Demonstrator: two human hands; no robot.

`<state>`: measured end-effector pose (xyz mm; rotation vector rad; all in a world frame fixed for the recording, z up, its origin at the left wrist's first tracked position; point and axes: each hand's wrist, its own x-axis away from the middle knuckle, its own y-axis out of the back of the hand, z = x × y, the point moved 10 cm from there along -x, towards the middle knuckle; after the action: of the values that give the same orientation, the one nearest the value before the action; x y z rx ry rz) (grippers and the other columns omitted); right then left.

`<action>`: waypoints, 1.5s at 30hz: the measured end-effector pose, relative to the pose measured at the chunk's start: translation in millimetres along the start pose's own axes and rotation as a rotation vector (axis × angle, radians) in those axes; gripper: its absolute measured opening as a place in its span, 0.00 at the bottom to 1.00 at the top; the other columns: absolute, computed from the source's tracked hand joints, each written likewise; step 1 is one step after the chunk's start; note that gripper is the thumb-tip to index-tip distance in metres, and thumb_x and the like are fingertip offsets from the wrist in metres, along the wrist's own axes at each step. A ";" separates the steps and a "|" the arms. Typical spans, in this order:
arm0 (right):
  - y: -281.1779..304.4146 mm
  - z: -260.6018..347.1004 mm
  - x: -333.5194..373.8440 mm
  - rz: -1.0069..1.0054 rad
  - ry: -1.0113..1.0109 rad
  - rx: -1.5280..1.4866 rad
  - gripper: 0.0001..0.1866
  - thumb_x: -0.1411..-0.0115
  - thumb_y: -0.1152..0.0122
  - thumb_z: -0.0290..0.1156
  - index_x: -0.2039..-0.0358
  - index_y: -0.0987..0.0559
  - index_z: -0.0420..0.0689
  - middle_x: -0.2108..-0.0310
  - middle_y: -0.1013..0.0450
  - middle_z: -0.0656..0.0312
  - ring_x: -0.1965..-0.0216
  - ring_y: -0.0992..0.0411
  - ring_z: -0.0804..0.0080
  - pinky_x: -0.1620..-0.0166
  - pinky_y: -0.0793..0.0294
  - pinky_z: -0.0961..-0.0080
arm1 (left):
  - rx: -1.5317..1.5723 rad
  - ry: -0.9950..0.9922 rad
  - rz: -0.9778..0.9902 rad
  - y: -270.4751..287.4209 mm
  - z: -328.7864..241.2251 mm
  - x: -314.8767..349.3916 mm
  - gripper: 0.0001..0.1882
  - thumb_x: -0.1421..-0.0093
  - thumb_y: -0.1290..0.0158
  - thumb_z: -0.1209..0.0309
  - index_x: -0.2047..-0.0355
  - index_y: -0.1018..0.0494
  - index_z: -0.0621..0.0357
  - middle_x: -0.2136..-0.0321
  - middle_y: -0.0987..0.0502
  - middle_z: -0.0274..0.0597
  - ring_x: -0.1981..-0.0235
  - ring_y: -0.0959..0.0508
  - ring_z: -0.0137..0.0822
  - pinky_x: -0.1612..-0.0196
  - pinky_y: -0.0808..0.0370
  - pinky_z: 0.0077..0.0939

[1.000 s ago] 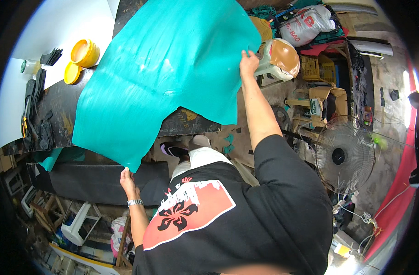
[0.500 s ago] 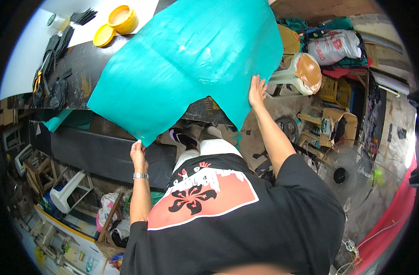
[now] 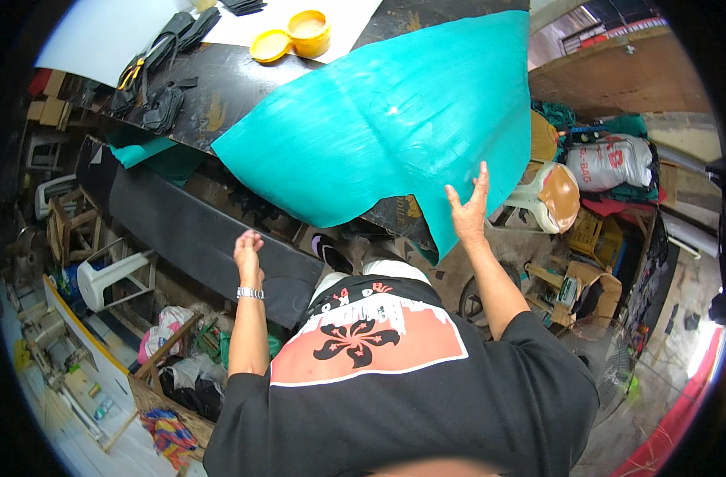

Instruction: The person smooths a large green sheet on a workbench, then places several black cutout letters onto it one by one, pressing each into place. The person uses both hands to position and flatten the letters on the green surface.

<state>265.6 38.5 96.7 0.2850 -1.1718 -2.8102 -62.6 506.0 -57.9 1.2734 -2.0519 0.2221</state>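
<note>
Left hand (image 3: 248, 256) withdrawn — green sheet (image 3: 355, 143), lettered bag (image 3: 611, 164)

One white plastic stool (image 3: 92, 286) and one brown wooden stool (image 3: 59, 226) occupy the left, a brown wooden panel (image 3: 621, 75) and grey floor (image 3: 681, 354) the right.

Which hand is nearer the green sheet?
Right. The right hand overlaps the green sheet in view, contact unclear; the left hand is apart, below its edge in the picture.
</note>
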 end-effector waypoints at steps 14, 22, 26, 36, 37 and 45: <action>17.3 -32.9 -25.2 0.175 -0.184 -0.273 0.48 0.44 0.43 0.19 0.27 0.53 0.55 0.30 0.52 0.51 0.44 0.33 0.59 0.52 0.22 0.68 | -0.043 -0.246 0.014 -64.1 -111.2 -9.5 0.42 0.43 0.41 0.69 0.32 0.48 0.50 0.43 0.30 0.50 0.38 0.34 0.41 0.37 0.48 0.48; 15.1 -23.8 -17.3 0.120 -0.211 -0.191 0.49 0.46 0.41 0.21 0.27 0.53 0.58 0.30 0.51 0.53 0.49 0.32 0.57 0.52 0.24 0.62 | 0.093 -0.078 0.144 -73.7 -74.8 -30.7 0.46 0.45 0.43 0.69 0.29 0.53 0.49 0.64 0.22 0.31 0.58 0.23 0.30 0.36 0.53 0.59; 15.8 -11.7 -24.8 0.130 -0.175 -0.112 0.49 0.45 0.39 0.23 0.27 0.53 0.57 0.30 0.51 0.51 0.44 0.34 0.53 0.49 0.25 0.60 | 0.150 -0.085 0.155 -63.1 -75.4 -43.4 0.40 0.45 0.43 0.73 0.33 0.45 0.50 0.70 0.23 0.28 0.67 0.25 0.25 0.46 0.38 0.41; -66.6 216.9 -119.3 0.176 0.505 -0.191 0.42 0.45 0.31 0.30 0.32 0.41 0.44 0.35 0.39 0.49 0.36 0.38 0.54 0.38 0.33 0.62 | 0.272 -0.127 0.146 -60.4 -76.6 -53.9 0.35 0.46 0.43 0.81 0.40 0.45 0.56 0.71 0.23 0.34 0.73 0.28 0.23 0.66 0.31 0.20; -99.1 250.2 -123.7 0.270 0.590 -0.136 0.43 0.45 0.31 0.32 0.32 0.41 0.45 0.36 0.38 0.48 0.36 0.38 0.52 0.38 0.34 0.61 | 0.310 -0.133 0.154 -62.3 -76.2 -53.8 0.35 0.46 0.43 0.82 0.40 0.45 0.57 0.71 0.23 0.35 0.72 0.27 0.24 0.66 0.30 0.21; -361.2 384.4 -207.3 0.568 0.998 0.654 0.57 0.55 0.23 0.39 0.28 0.48 0.65 0.33 0.42 0.49 0.30 0.49 0.43 0.34 0.43 0.44 | 0.356 -0.140 0.120 -67.0 -65.0 -56.7 0.33 0.45 0.45 0.83 0.41 0.44 0.58 0.62 0.24 0.46 0.60 0.24 0.33 0.53 0.28 0.26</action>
<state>388.6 590.5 133.8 1.0272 -1.4668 -1.3869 39.6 544.4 -60.2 1.4080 -2.2831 0.5909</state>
